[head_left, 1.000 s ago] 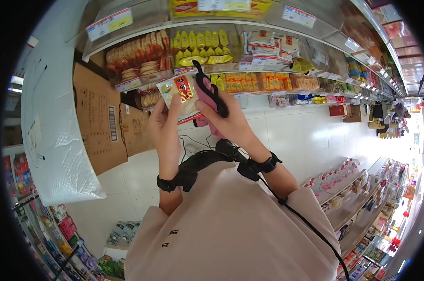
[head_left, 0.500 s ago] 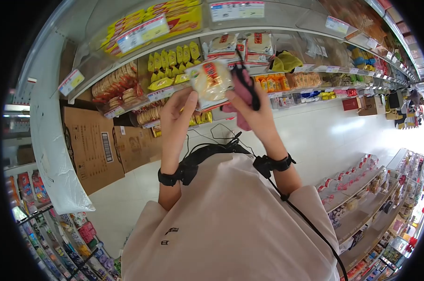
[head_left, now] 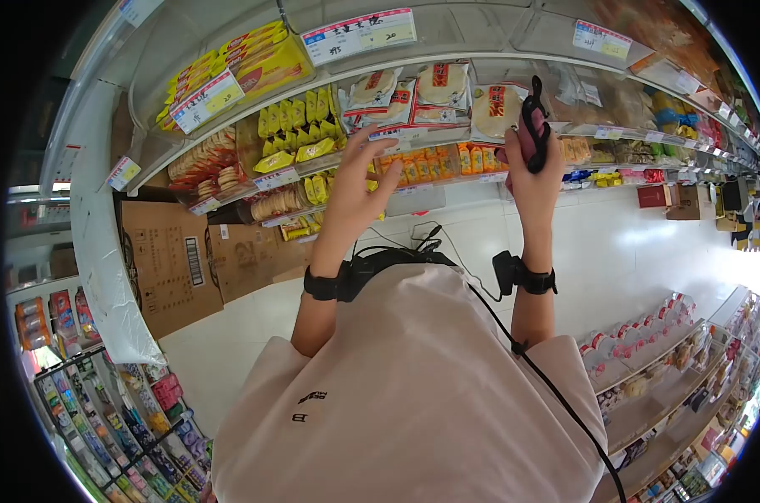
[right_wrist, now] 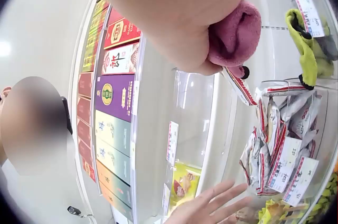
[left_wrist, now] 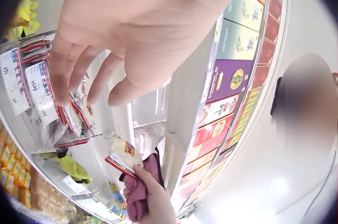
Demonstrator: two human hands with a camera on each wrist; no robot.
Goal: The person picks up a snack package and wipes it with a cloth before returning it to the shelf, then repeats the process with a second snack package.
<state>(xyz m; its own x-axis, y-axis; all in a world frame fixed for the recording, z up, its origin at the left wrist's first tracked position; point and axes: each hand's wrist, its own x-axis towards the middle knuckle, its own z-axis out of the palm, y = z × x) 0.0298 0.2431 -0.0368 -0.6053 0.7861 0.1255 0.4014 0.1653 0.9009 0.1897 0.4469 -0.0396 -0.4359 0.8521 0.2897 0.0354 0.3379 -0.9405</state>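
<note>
In the head view my right hand is raised in front of the shelf, gripping a folded pink cloth with black trim. The same hand pinches a clear-and-white packet of round pale crackers with a red label; the left wrist view shows the thumb on this packet. My left hand holds nothing, its fingers spread and loosely bent just below similar cracker packets lying in a shelf bin. From the right wrist, the cloth bulges out of the fist.
A yellow-green cloth lies on the shelf beside the packets. Yellow-wrapped snacks fill the bin to the left. Price tags line the shelf edges. Cardboard boxes stand at lower left. Boxed goods line an upper shelf.
My left hand has let go of the cracker packet and moved apart from it. The right hand has carried packet and cloth to the right, along the shelf.
</note>
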